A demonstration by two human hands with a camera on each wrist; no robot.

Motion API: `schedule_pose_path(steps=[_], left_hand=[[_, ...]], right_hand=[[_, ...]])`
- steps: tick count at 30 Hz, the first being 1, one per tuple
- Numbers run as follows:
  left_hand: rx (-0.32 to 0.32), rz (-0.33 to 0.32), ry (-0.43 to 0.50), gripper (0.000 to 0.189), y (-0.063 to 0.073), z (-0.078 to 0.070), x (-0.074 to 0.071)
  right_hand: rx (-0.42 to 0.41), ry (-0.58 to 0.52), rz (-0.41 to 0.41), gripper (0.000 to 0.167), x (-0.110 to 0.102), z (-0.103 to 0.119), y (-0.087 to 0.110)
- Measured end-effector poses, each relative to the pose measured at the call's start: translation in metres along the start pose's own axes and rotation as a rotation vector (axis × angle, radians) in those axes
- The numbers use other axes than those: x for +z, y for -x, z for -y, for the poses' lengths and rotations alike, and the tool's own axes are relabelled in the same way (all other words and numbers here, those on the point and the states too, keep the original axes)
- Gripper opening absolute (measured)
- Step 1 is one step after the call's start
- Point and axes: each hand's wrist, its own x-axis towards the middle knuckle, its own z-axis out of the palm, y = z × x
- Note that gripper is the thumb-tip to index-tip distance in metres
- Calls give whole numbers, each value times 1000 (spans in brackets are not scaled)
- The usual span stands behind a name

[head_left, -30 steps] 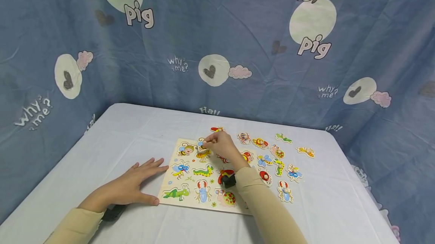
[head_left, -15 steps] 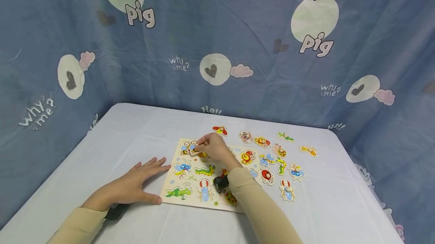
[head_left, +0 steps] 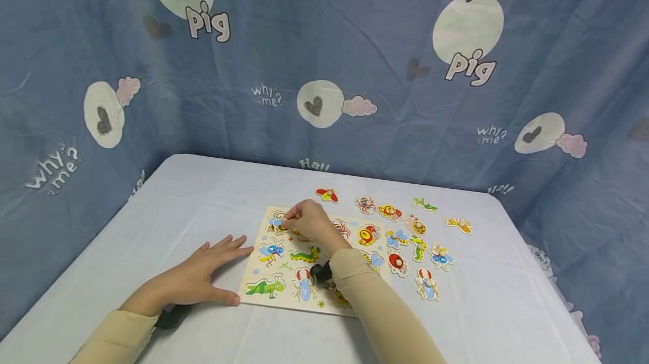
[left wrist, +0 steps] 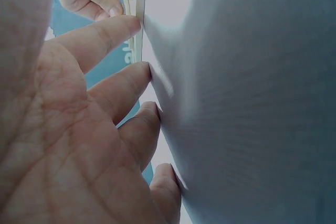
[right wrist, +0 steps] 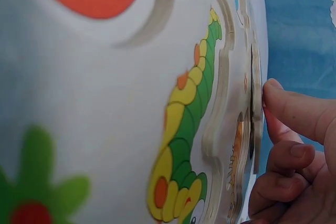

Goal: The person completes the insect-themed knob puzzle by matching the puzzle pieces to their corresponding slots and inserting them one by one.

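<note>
- While your right hand (head_left: 310, 221) pinches the bee-like piece (head_left: 276, 225) over the far-left corner of the board (head_left: 284, 303), the head view shows your right forearm (head_left: 387, 307) slanting across the near edge.
- There, your left hand (head_left: 195, 278) lies spread along the left edge, thumb at the near-left corner; the stag beetle piece (head_left: 427, 292), with its round knob (head_left: 429, 283), lies towards the table's (head_left: 213, 189) right edge.
- In the left wrist view, your foremost fingertip touches the board's side, palm raised, the other fingertips on the table.
- In the right wrist view, the bee-like piece shows edge-on, thin, near parallel to the board; contact you cannot tell. It should handle light, stiff and sturdy; a knob, hidden here, would make your best hold.
</note>
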Motion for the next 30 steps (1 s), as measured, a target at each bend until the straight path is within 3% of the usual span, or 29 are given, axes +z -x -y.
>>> schedule_pose_path(steps=[12,30], left_hand=[[18,-4,-6,103,1,-3,0],[29,-2,-1,102,0,-4,0]], right_hand=[[-14,61,13,10,3,6,-2],[39,171,4,15,7,14,-8]])
